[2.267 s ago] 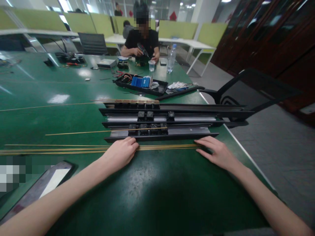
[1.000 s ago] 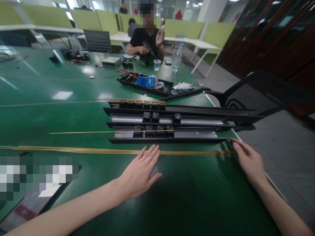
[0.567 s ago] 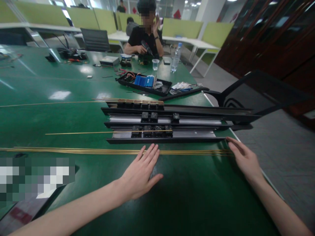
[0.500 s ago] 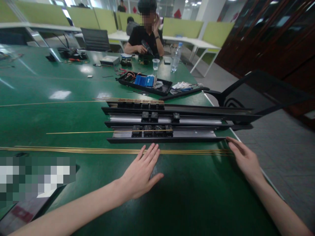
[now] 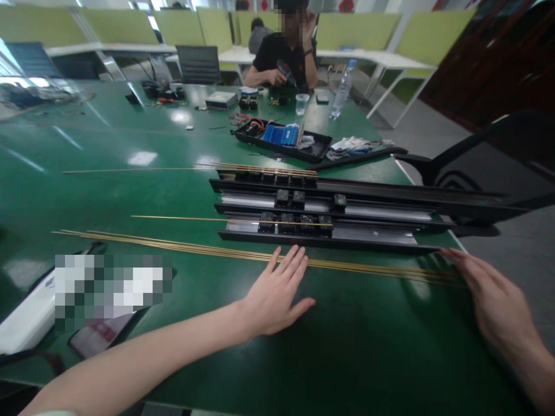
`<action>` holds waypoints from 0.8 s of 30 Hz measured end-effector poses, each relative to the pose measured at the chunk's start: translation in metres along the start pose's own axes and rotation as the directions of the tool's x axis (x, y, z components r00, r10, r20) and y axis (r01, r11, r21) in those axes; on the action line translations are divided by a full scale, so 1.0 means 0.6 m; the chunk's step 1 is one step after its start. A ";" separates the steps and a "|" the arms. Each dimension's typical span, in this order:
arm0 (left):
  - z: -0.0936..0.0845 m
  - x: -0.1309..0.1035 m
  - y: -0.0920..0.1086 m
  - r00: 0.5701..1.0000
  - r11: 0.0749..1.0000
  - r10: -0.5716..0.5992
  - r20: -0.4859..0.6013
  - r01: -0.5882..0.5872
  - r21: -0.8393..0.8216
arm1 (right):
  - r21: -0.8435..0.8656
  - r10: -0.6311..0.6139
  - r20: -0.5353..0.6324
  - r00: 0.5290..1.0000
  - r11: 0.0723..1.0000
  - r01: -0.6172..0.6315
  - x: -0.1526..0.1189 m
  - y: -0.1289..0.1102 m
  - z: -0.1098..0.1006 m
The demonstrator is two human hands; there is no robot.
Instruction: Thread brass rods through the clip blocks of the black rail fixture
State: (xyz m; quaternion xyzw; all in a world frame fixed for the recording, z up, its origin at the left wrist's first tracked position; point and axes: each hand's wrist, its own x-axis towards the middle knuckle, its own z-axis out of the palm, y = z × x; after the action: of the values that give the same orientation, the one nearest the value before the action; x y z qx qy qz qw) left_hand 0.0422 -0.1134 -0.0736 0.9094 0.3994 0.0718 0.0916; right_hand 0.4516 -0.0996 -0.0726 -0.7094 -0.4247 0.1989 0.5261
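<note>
Several thin brass-coloured rods lie in a loose bundle across the green table. My left hand rests flat on the bundle near its middle, fingers outstretched and thumb apart. At the right end, my right hand stands on edge with its fingers extended, by the rod tips and the end of the nearest black rail. Some rod ends are hidden near its fingers. Behind the bundle, parallel black channels hold small black blocks. A single rod lies over the front row of blocks.
A black tray with blue parts, gloves, a plastic cup and a water bottle stand farther back. A person holding a power drill sits opposite. Office chair at right; pixelated items at left.
The camera view has turned left, so the table things appear farther right. The rod bundle now slants, its left end farther back. Both hands stay by the bundle.
</note>
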 end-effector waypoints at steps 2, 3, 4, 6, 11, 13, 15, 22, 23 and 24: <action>-0.001 0.000 -0.001 1.000 1.000 0.007 -0.002 -0.007 0.003 | 0.148 0.109 0.020 0.994 0.983 -0.111 0.004 -0.001 -0.002; -0.001 0.000 -0.001 1.000 1.000 0.009 -0.005 -0.009 0.004 | 0.200 0.158 0.029 0.987 0.966 -0.161 0.006 -0.001 -0.002; -0.001 0.000 -0.001 1.000 1.000 0.010 -0.008 -0.009 0.005 | 0.218 0.174 0.021 0.984 0.960 -0.175 0.007 0.000 -0.002; -0.001 0.000 -0.001 1.000 1.000 0.008 -0.009 -0.008 0.005 | 0.220 0.178 0.015 0.984 0.959 -0.177 0.010 0.003 0.000; 0.001 0.001 0.000 1.000 1.000 -0.001 -0.004 0.001 0.008 | 0.219 0.151 0.009 0.988 0.964 -0.150 0.010 0.012 0.006; 0.002 0.001 0.001 1.000 1.000 -0.001 -0.004 0.001 0.009 | 0.228 0.157 0.013 0.988 0.961 -0.155 0.008 0.012 0.008; 0.004 0.001 0.003 1.000 1.000 -0.002 -0.004 0.002 0.010 | 0.228 0.144 0.012 0.990 0.963 -0.143 0.005 0.011 0.011; 0.003 -0.001 0.007 1.000 1.000 0.000 -0.004 0.000 0.009 | 0.121 0.019 0.045 0.999 0.992 -0.024 -0.001 0.029 0.015; 0.000 -0.003 0.005 1.000 1.000 0.004 -0.003 -0.004 0.008 | 0.071 -0.038 0.046 0.998 0.997 0.035 -0.004 0.030 0.012; -0.003 -0.006 0.003 1.000 1.000 0.004 -0.003 -0.004 0.008 | -0.006 -0.109 0.038 0.993 0.994 0.110 -0.010 0.029 0.009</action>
State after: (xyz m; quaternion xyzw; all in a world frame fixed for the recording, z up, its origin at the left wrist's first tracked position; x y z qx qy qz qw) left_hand 0.0405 -0.1169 -0.0715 0.9105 0.3978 0.0719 0.0872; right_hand 0.4511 -0.1028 -0.0913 -0.6834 -0.4735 0.1812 0.5253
